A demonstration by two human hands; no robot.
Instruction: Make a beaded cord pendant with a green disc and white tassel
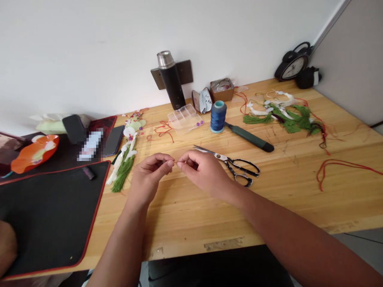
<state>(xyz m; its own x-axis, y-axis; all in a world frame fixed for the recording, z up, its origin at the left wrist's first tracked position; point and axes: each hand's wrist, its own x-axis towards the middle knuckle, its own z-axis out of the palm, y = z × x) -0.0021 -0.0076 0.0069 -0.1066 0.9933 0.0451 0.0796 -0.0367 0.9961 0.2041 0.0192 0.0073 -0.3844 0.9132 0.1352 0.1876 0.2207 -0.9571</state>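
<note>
Well, the left hand point(149, 174) and right hand point(204, 170) nearly meet, fingertips pinching a thin strand point(176, 162) too fine to make out. Beyond the hands on the desk point(299, 199) lie a clear compartment box point(181, 118), its contents hard to tell, and a cardboard box point(222, 91) holding something in plastic. Scissors point(236, 165) lie just beside the right hand. Left of the hands, a pale label point(90, 144) is blurred and unreadable.

Pinched thing point(176, 162) between left hand point(149, 175) and right hand point(203, 173) too small to tell, pixelated item point(90, 144) unreadable
</note>
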